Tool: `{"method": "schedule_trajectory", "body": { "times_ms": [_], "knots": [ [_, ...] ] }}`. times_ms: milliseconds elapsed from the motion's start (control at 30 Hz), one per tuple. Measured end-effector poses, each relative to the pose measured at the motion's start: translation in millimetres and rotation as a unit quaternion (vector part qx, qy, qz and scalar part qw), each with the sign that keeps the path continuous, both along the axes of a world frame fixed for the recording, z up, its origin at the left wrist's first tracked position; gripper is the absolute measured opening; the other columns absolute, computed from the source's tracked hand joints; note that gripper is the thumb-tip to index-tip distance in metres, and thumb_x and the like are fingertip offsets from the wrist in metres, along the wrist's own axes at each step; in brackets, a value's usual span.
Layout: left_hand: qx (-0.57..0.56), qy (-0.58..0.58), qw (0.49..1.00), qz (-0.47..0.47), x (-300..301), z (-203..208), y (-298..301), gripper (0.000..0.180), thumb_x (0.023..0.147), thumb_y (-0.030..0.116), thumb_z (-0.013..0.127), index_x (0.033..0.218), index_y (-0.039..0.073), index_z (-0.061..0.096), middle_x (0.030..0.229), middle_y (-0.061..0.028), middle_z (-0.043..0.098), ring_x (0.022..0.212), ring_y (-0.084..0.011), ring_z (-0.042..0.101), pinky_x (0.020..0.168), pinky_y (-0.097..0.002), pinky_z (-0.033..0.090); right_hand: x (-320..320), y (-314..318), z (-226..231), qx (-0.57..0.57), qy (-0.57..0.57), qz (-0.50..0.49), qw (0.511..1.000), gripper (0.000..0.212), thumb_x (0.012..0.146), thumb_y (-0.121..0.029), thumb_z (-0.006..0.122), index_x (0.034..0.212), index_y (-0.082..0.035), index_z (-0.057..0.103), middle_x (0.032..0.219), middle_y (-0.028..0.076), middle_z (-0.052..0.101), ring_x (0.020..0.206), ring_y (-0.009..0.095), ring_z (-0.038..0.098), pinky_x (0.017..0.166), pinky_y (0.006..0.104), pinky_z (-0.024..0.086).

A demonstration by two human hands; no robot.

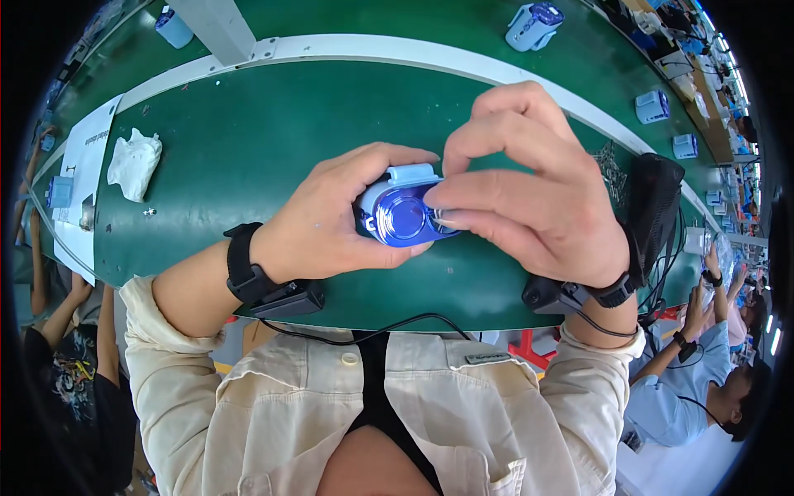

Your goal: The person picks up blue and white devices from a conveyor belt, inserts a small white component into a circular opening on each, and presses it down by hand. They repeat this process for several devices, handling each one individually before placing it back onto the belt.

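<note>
A small light-blue device (403, 208) with a shiny dark-blue round face sits between both hands, above the green table (248, 157). My left hand (331, 223) wraps around its left side and underside, thumb along the lower edge. From the right, my right hand (529, 190) presses its fingertips on the device's face and top. Both wrists carry black bands with small black units.
A crumpled white cloth (134, 164) lies at the left, beside white paper sheets (83, 165). Similar light-blue devices (533, 25) stand along the far belt and right side. A black pouch (655, 207) rests by my right wrist. Other people sit at the left and right edges.
</note>
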State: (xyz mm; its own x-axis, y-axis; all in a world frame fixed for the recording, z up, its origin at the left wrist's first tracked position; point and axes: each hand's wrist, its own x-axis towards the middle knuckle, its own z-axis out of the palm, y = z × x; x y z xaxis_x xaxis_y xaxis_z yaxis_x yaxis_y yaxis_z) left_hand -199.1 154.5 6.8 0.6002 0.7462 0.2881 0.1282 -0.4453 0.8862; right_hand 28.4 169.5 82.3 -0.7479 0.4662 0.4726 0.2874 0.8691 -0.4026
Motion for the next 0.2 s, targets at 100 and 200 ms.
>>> {"method": "schedule_trajectory", "body": {
  "times_ms": [100,200],
  "knots": [
    [0.012,0.034,0.999,0.021,-0.3,4.6,-1.0,0.068,0.069,0.019,0.084,0.127,0.004,0.052,0.109,-0.0140,0.063,0.094,-0.0260,0.064,0.080,-0.0318,0.051,1.2,-2.1,-5.8,-0.043,0.015,-0.030,0.998,0.016,0.074,-0.007,0.076,0.089,-0.008,0.073,0.093,0.007,0.063,0.090,0.027,0.054,0.074,0.0357,0.045],
    [0.036,0.030,0.995,0.085,-1.9,-0.2,-5.5,0.077,0.070,0.019,0.083,0.134,0.006,0.043,0.111,-0.0112,0.063,0.095,-0.0255,0.064,0.081,-0.0330,0.051,0.2,-5.0,-9.8,-0.133,0.032,-0.080,0.987,0.016,0.074,-0.006,0.076,0.089,-0.007,0.073,0.090,0.006,0.063,0.089,0.027,0.055,0.072,0.0349,0.046]
  ]
}}
